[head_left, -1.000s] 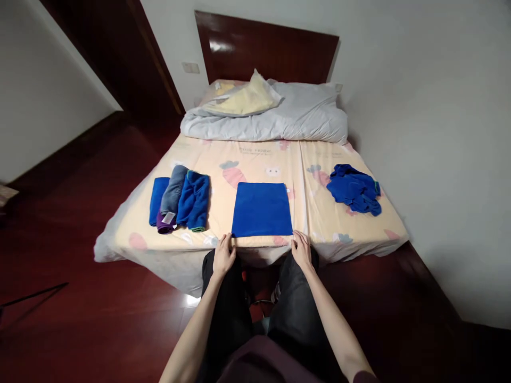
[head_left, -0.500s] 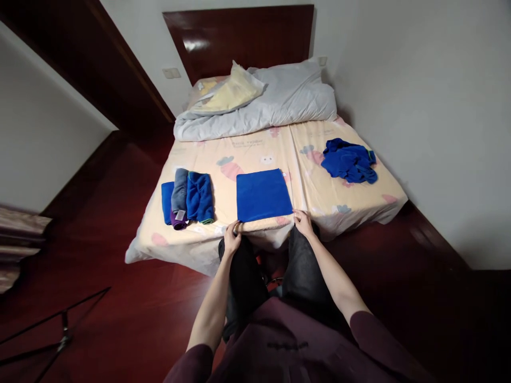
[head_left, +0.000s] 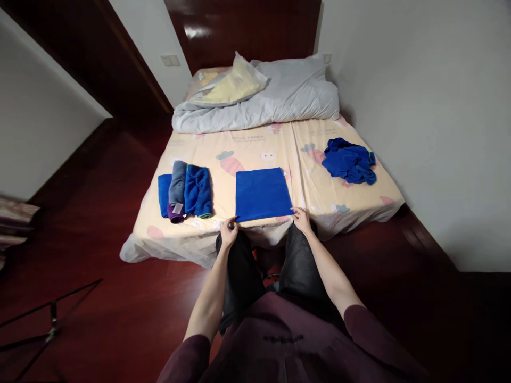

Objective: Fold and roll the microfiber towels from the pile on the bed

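A blue towel (head_left: 263, 193) lies flat and square at the near edge of the bed. My left hand (head_left: 229, 231) pinches its near left corner, fingers closed. At the near right corner, my right hand (head_left: 302, 219) has thumb and fingers closed on the cloth. Left of it sit several rolled towels: a blue one (head_left: 164, 196), a grey one (head_left: 178, 183) over a purple one (head_left: 176, 214), and a blue one with green trim (head_left: 198, 190). A crumpled heap of blue towels (head_left: 348, 161) rests on the right side of the bed.
The bed has a carrot-print sheet (head_left: 227, 162) under a clear cover. A grey-white quilt (head_left: 295, 93) and a pale yellow bundle (head_left: 235, 82) lie near the dark headboard (head_left: 243, 29). A black metal stand (head_left: 52, 324) is on the floor at left.
The view has shifted slightly. Both hands stay at the near corners of the flat blue towel, which looks the same; the rolls and the heap have not moved on the bed.
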